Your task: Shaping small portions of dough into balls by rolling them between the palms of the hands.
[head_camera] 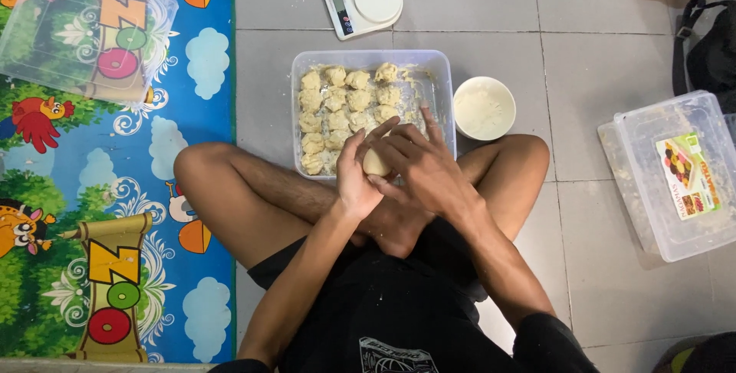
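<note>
Rolling 1 dough ball between both palms

Left hand (359,177) cups the dough ball (376,162) and right hand (420,160) closes over it, above the clear tub (437,74) of rough portions; likely shaping, needing gentle circular pressure

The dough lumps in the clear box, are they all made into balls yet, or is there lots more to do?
Not yet. About a dozen and a half rough pale dough lumps lie portioned in the clear rectangular plastic tray. One smooth dough ball sits between the left hand and right hand. The lumps in the tray look unrounded, so most shaping seems left. No finished balls show elsewhere.
</note>
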